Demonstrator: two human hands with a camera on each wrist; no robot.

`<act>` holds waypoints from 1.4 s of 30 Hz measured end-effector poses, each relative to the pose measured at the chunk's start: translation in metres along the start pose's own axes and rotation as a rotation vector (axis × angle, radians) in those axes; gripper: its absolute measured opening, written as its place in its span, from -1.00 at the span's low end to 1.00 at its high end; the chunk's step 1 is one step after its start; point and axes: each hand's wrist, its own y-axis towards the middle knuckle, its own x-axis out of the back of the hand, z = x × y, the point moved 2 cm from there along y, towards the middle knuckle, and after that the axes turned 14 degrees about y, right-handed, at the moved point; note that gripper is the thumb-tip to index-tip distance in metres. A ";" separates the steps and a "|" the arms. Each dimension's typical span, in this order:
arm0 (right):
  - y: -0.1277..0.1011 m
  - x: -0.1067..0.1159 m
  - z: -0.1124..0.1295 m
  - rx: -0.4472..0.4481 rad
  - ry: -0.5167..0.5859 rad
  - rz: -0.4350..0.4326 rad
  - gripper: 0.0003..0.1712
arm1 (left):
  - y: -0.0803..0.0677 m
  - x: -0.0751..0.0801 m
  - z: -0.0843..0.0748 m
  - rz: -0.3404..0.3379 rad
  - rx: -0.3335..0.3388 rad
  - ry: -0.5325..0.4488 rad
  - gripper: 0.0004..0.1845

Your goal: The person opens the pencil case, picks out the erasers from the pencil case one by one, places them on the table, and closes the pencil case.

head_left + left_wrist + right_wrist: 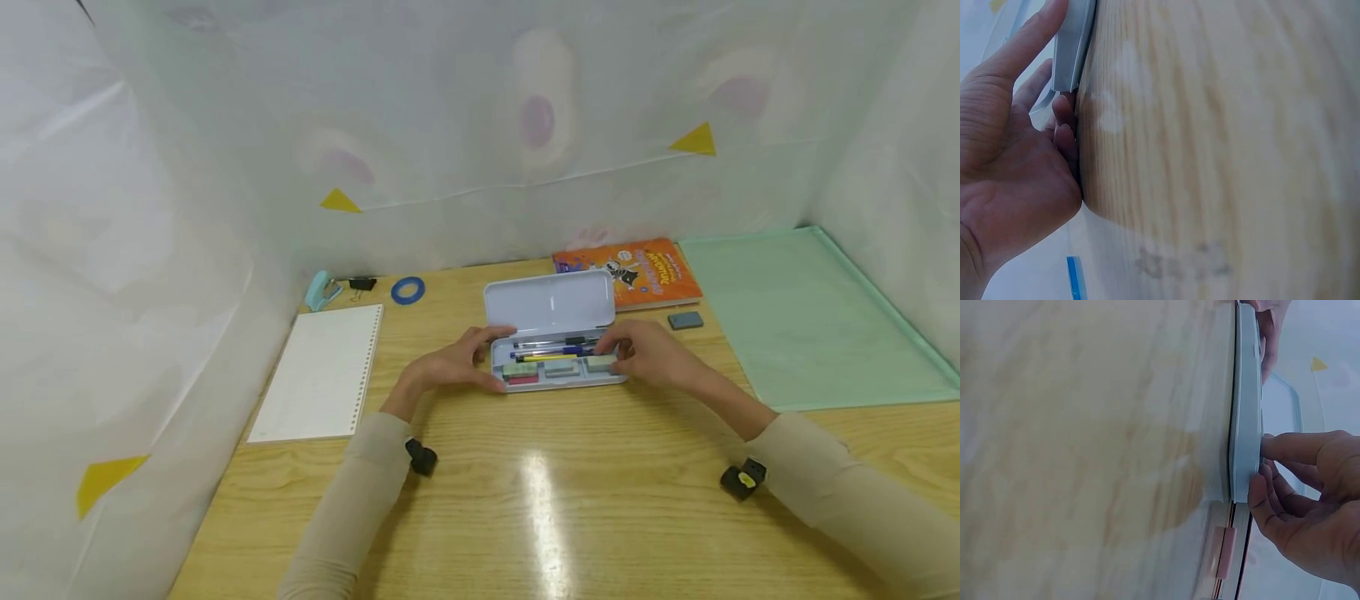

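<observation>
A pale blue pencil case [555,385] lies on the table with its lid [550,302] raised. Several pens [551,352] lie in its long rear compartment. The front compartments hold a green eraser [520,369] with a pink piece below it, a blue-grey eraser [561,368] and a pale eraser [600,363]. My left hand [453,360] grips the left end, thumb at the front corner and fingers towards the hinge. At the right end is my right hand [651,354], its thumb on the outer corner and index finger over the rim, beside the pale eraser.
An orange book [652,279] lies behind the case; a dark grey eraser [686,320] is to its right. Far right is a green mat [825,325]. At left are a notepad [318,371], light blue stapler [321,292], black binder clip [363,284] and blue tape roll [396,292].
</observation>
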 end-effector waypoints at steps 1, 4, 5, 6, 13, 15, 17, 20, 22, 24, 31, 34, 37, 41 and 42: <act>0.000 0.000 0.000 0.001 0.005 -0.002 -0.73 | 0.000 0.000 0.000 0.000 0.000 -0.002 0.00; -0.002 0.004 0.000 -0.006 0.037 -0.005 -0.75 | -0.001 0.000 -0.001 -0.002 0.001 -0.007 0.00; -0.003 0.006 0.000 -0.010 0.046 -0.008 -0.76 | -0.001 0.000 -0.001 -0.002 0.001 -0.006 0.00; -0.004 0.008 0.000 -0.013 0.055 -0.012 -0.76 | -0.001 0.000 -0.001 -0.002 0.002 -0.005 0.00; -0.012 0.033 -0.005 -0.041 0.107 -0.089 -0.79 | -0.001 0.000 -0.001 -0.001 0.002 -0.004 0.00; -0.015 0.041 -0.008 -0.052 0.100 -0.123 -0.80 | -0.001 -0.001 -0.001 -0.005 -0.002 -0.004 0.00; -0.018 0.047 -0.012 -0.070 0.097 -0.152 -0.80 | -0.001 -0.001 0.000 -0.005 -0.001 -0.004 0.00; -0.022 0.054 -0.018 -0.092 0.073 -0.182 -0.80 | 0.000 -0.001 0.000 -0.005 -0.002 -0.003 0.00; -0.024 0.056 -0.022 -0.106 0.078 -0.189 -0.78 | 0.000 -0.001 0.000 -0.004 0.000 -0.003 0.00; -0.026 0.058 -0.024 -0.122 0.087 -0.193 -0.76 | 0.000 -0.001 0.000 -0.003 0.001 -0.006 0.00; -0.027 0.057 -0.029 -0.178 0.108 -0.170 -0.69 | 0.000 -0.001 0.000 -0.006 0.000 -0.018 0.01; -0.026 0.056 -0.030 -0.183 0.096 -0.159 -0.69 | 0.000 -0.001 0.000 -0.007 -0.003 -0.021 0.01; -0.025 0.056 -0.032 -0.184 0.088 -0.144 -0.71 | 0.000 -0.001 0.000 -0.008 -0.005 -0.021 0.01; -0.025 0.057 -0.035 -0.173 0.063 -0.119 -0.73 | 0.000 -0.001 0.000 -0.002 -0.003 -0.024 0.01; -0.025 0.057 -0.035 -0.171 0.054 -0.115 -0.73 | 0.000 -0.001 0.000 0.000 -0.002 -0.025 0.01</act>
